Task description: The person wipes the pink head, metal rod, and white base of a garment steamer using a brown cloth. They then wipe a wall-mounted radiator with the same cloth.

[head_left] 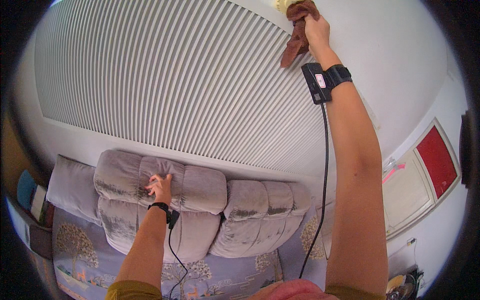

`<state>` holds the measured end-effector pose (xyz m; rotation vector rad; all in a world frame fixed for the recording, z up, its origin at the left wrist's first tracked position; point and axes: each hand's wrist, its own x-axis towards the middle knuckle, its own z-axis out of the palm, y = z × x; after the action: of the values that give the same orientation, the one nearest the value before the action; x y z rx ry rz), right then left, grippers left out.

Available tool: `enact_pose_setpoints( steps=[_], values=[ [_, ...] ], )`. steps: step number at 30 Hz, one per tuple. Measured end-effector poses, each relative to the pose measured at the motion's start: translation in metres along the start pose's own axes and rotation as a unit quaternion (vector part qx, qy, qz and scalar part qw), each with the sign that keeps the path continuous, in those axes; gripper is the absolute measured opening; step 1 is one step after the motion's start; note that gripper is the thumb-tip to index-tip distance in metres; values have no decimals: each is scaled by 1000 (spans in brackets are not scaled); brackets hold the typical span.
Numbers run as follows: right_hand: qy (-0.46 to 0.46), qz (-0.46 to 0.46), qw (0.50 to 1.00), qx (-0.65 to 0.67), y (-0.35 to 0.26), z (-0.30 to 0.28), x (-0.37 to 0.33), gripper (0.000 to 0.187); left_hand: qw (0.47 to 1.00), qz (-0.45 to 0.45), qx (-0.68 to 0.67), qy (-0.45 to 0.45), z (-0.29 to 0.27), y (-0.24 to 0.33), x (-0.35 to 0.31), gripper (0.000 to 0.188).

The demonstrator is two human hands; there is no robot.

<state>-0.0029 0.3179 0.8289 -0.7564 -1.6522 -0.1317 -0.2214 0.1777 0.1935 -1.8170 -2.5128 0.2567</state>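
Observation:
My right hand (318,36) is raised high and closed around a brown cloth (297,42). The top of the cloth lies against a pale yellow fitting (283,5), partly cut off by the upper edge; a loose end hangs over the white slatted panel (165,70). Lower down on the left, my left hand (160,186) rests on a grey velvety back cushion (202,187), fingers apart and slightly bent. Nothing shows in its grasp. Each wrist wears a black strap with a small device, and a cable runs down from each.
More grey cushions (75,182) line the wall above a blue-grey, tree-patterned cover (210,280). On the right is a white cabinet or door with a red panel (438,162). Dark items (407,285) lie at lower right. A blue rounded object (26,189) stands at far left.

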Motion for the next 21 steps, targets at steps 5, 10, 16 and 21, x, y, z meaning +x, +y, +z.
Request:
enact_pose_setpoints(
  steps=[5,10,16,21],
  values=[
    [-157,44,975,151,-20,21,8,35,1000,-3,8,0,5,0,4,53],
    [-34,-99,981,-165,-15,52,3,60,1000,7,-11,4,10,0,7,57],
    [-72,-145,968,-194,29,-7,-22,41,999,20,-5,-25,8,-2,9,61],
    [-33,-133,962,-238,69,-91,-39,28,998,47,27,-28,11,-4,10,56]
  ],
)
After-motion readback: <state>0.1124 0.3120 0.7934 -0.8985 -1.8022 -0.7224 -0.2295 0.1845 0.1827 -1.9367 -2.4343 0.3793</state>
